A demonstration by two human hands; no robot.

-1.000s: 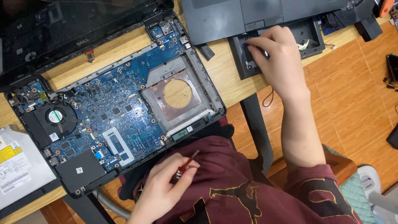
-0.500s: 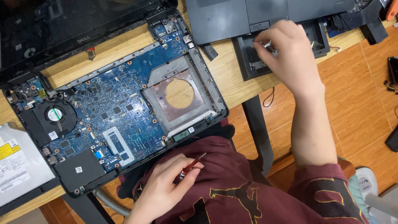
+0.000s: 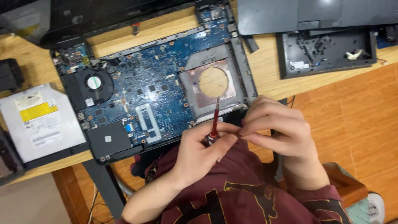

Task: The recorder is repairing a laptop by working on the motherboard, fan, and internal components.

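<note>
Over the motherboard [image 3: 149,95], left hand [image 3: 203,151] holds screwdriver [image 3: 214,120] upright

Left hand [image 3: 203,151] has its grip closed round a red-handled screwdriver [image 3: 214,120], shaft pointing up toward the laptop's open base [image 3: 157,95]. Right hand [image 3: 275,128] sits just beside it, fingertips [image 3: 244,132] pinched together near the handle; what they pinch is too small to tell. Blue motherboard [image 3: 153,89] exposed, fan [image 3: 93,83] at left. Silver optical drive [image 3: 39,120] lies on the wooden table [image 3: 265,68]. Dark plastic cover [image 3: 327,52] at upper right.
</note>
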